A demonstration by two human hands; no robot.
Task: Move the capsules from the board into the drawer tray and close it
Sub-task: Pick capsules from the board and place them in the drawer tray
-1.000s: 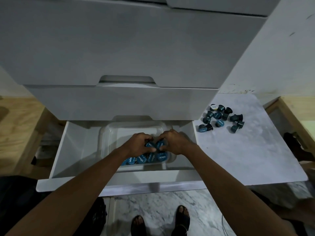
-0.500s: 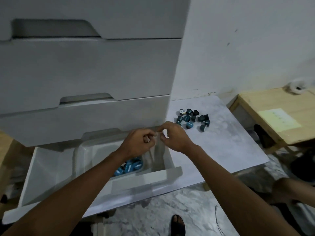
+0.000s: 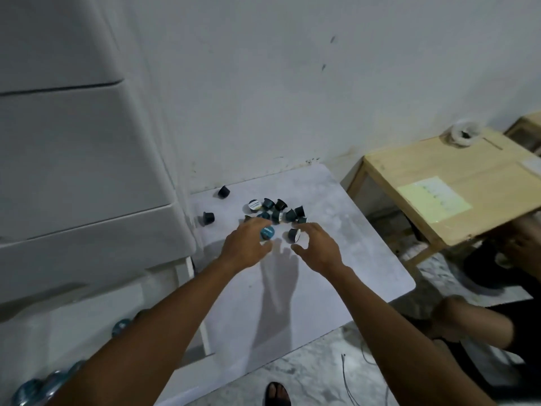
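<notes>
Both hands reach over the pale board point(image 3: 336, 259) at mid-frame, fingers spread and empty: the left hand point(image 3: 244, 246) hovers by a teal-lidded capsule point(image 3: 267, 232), the right hand point(image 3: 317, 247) by a dark capsule point(image 3: 293, 234) lying on its side. Neither has gripped anything yet. Just above them in the frame sits the main cluster of capsules point(image 3: 276, 212), with two strays point(image 3: 208, 218) further left, near the cabinet point(image 3: 87, 171). At lower left the open drawer point(image 3: 96, 317) already holds some teal capsules point(image 3: 120, 326), though the tray itself is hard to make out behind the forearm.

Scooping from both sides could go badly, I'd judge: the capsules are round and several lie tipped, so a nudge may send them rolling. The strays sit close to the gap between board and cabinet and could drop into it; others could run toward the board's right edge, beyond which is floor. Below the hands the board is bare, giving open room to sweep toward the drawer. A wooden side table point(image 3: 456, 189) stands well apart at right.
</notes>
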